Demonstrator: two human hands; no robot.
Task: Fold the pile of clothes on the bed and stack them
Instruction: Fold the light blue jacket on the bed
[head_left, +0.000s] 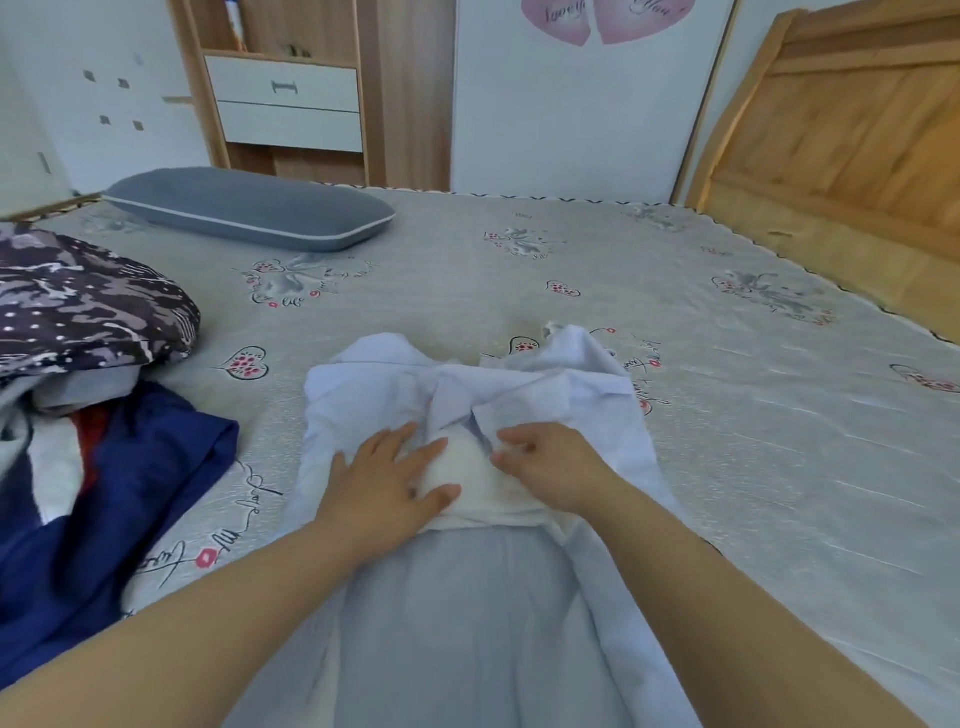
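Grey quilted bedding with heart prints covers the bed (727, 415), which fills most of the head view; a wooden headboard (841, 135) stands at the right and a wardrobe with white drawers (288, 104) at the back wall. A grey pillow (249, 208) lies at the far left of the mattress.

Near the middle of the bed lies a pale blue collared shirt (545, 395), its collar pointing away from the person and its body running down toward the camera. A white inner layer (467, 483) shows at the open neck.

The left hand (387, 480) lies flat on the shirt, fingers spread wide, palm pressing the cloth and fingertips reaching onto the white layer. The right hand (548, 462) sits just beside it, fingers curled, its fingertips pinching the shirt's front edge below the collar. Both forearms are bare.

At the left edge a dark patterned quilt (83, 306) is bunched up, and nearer lies a navy garment with red and white patches (130, 493), well apart from the shirt.
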